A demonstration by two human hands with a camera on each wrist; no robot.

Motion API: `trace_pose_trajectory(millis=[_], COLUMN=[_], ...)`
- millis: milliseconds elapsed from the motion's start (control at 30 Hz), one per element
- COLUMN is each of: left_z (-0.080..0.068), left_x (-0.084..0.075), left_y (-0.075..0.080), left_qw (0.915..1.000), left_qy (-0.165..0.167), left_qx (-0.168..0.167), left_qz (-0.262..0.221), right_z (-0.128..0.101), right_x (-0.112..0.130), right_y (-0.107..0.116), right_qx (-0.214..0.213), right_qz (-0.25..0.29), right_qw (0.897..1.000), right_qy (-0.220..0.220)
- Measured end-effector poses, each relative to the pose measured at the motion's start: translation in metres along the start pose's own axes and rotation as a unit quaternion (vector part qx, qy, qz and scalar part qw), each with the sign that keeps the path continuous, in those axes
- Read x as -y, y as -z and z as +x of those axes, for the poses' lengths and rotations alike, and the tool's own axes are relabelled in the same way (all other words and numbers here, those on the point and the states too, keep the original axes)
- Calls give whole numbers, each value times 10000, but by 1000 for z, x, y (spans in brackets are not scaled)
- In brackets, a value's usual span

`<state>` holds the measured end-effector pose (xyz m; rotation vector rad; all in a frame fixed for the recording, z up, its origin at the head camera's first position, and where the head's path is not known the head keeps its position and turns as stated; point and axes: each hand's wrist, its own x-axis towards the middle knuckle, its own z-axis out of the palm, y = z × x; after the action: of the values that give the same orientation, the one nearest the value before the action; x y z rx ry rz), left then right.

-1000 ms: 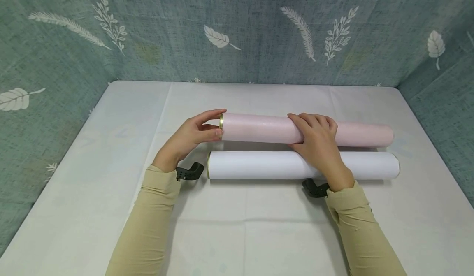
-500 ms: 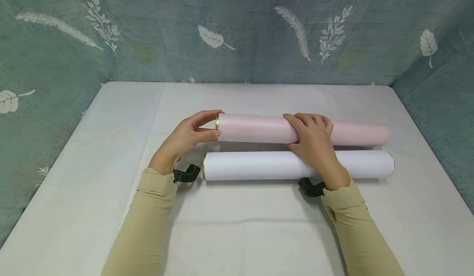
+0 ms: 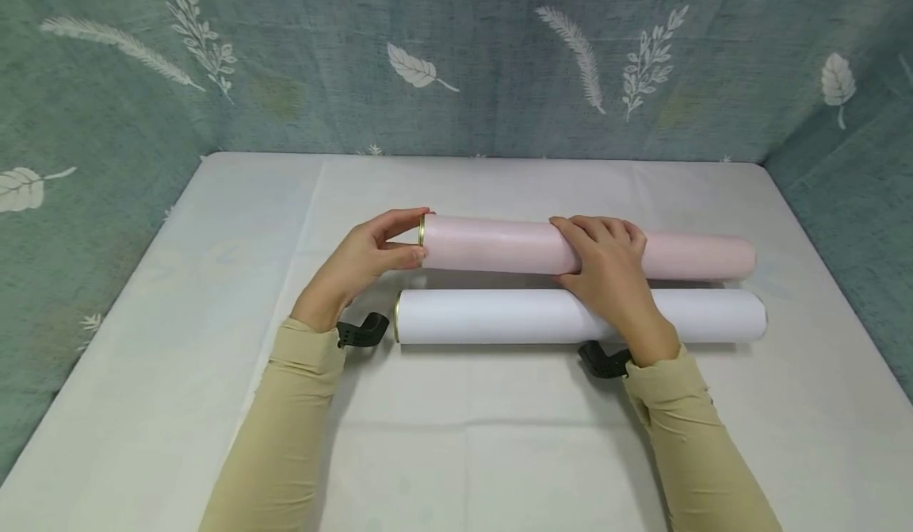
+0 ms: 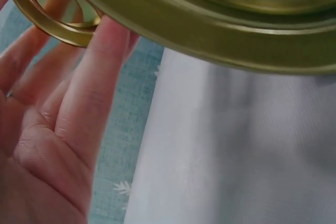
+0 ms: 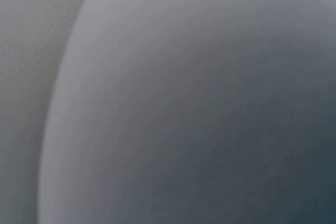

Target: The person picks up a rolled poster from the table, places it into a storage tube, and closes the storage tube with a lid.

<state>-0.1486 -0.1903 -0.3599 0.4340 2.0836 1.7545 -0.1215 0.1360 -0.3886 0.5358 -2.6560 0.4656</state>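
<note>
A long pink cardboard tube [image 3: 492, 245] with a gold metal rim lies crosswise in the head view, its left end slightly farther back than its right. My left hand [image 3: 357, 262] holds that left end, thumb and fingers at the rim. Around the tube's middle curls my right hand [image 3: 606, 270], covering part of it. Closer to me a white tube [image 3: 492, 317] rests on the table, passing under my right wrist. In the left wrist view the pink tube's gold end [image 4: 73, 34] meets the left hand's fingers; a larger gold end [image 4: 247, 51] fills the top.
A white cloth covers the table [image 3: 399, 453]. Green curtains [image 3: 492, 64] with leaf prints stand along its back and sides. Black wrist mounts [image 3: 365, 331] jut from both sleeves. A blurred, pale curved surface [image 5: 131, 77] takes up most of the right wrist view.
</note>
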Motion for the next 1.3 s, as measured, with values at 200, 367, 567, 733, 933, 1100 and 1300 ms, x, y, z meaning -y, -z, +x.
trace_pose_trajectory(millis=[200, 367, 567, 733, 933, 1100, 1300], left_z=[3, 3, 3, 2, 4, 3, 0], left_x=[-3, -5, -8, -7, -3, 2, 11], left_y=[-1, -4, -6, -5, -3, 1, 7], left_qw=[9999, 9996, 9999, 9998, 9972, 9956, 9949], left_qy=[39, 118, 43, 14, 177, 223, 176], left_qx=[125, 241, 92, -188, -675, -824, -912], left_qz=[-29, -78, 18, 59, -261, -382, -393], right_z=[1, 0, 1, 2, 1, 0, -1], right_x=[-1, -1, 0, 1, 2, 2, 2], right_y=[1, 0, -1, -2, -2, -2, -3], right_qx=[37, 29, -118, -349, -377, -328, -445], right_qz=[30, 45, -39, -92, -19, 75, 218], right_qw=[10000, 10000, 9998, 9993, 9993, 9994, 9988], right_qy=[-32, -36, -121, -27, 11, 3, -15])
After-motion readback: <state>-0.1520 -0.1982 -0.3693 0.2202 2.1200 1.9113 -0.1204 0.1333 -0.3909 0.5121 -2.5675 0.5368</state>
